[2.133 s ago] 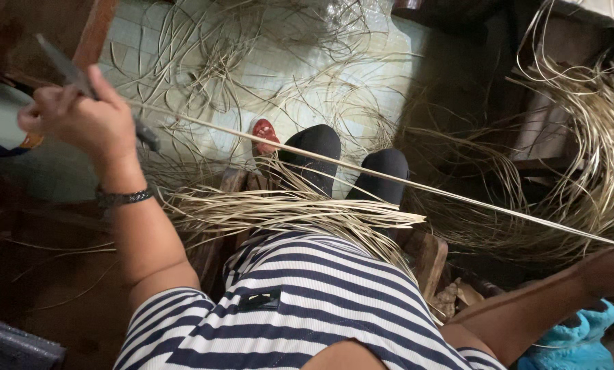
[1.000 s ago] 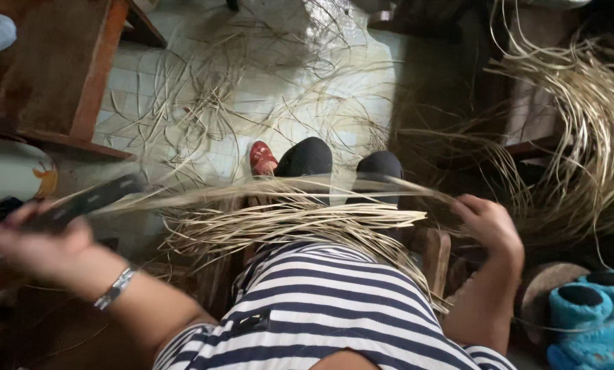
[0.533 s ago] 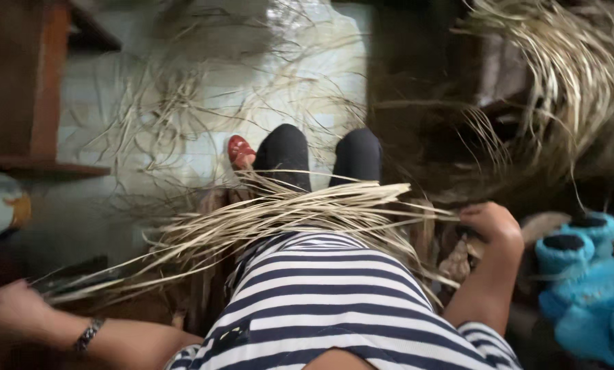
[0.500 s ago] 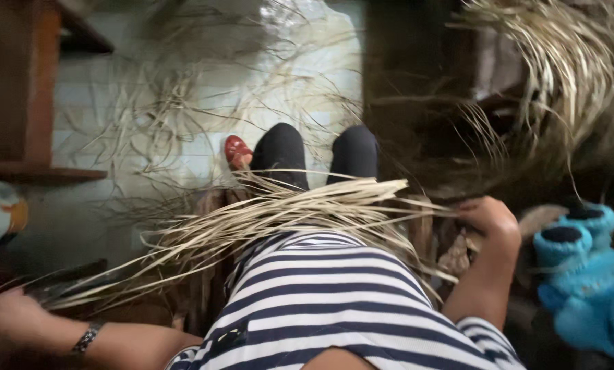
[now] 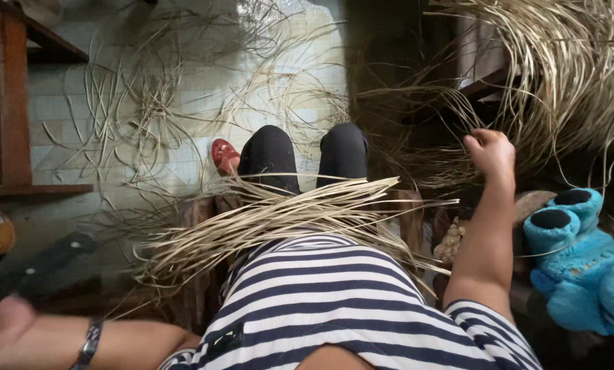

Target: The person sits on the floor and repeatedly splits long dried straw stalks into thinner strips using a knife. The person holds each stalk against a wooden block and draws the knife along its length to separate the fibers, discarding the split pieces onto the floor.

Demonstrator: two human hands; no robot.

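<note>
The right hand (image 5: 490, 152) reached out with fingers curled into a heap of pale, dry rattan strips (image 5: 560, 75) — thin, flat and springy — at the right; whether it pinched a strand could not be told. The left hand (image 5: 2, 322), blurred at the lower left edge, was clenched around a dark, flat-bladed knife (image 5: 36, 270) that slanted up to the right, a metal bracelet (image 5: 89, 342) on its wrist. A bundle of cut strips (image 5: 272, 219) lay across the lap, over a striped shirt (image 5: 334, 301), fanning left and right. Loose, curling strands (image 5: 156, 109) littered the pale tiled floor (image 5: 307, 55) — tangled, wiry. A red sandal (image 5: 223, 155) sat beside the dark-clad knees. A fuzzy blue plush slipper (image 5: 581, 260) lay at the right.
</note>
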